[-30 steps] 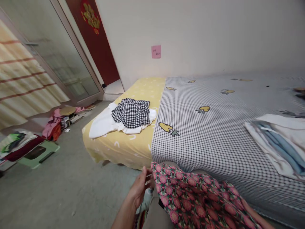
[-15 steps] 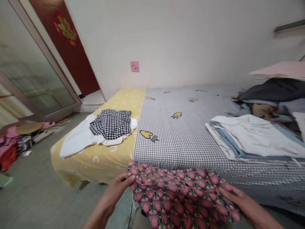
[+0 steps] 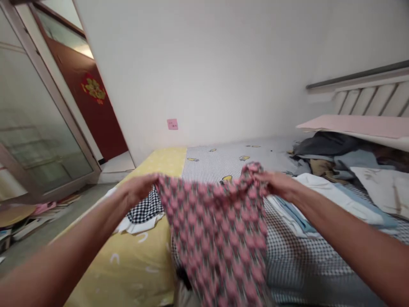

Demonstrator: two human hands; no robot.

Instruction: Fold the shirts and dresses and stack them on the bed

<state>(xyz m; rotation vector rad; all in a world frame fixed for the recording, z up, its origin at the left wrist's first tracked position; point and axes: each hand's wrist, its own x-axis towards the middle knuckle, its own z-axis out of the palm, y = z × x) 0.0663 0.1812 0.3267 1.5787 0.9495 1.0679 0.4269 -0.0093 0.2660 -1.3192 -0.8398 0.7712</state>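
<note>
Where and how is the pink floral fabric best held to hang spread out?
Probably at the pink floral fabric's two upper corners, pinched from the outer sides, one by the left hand, the other by the right hand: its top edge spans between them and the rest hangs below. The right end looks bunched, so grip nearer its edge there.

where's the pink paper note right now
In the head view, the pink note is on the wall, left of centre, just above the yellow sheet.
</note>
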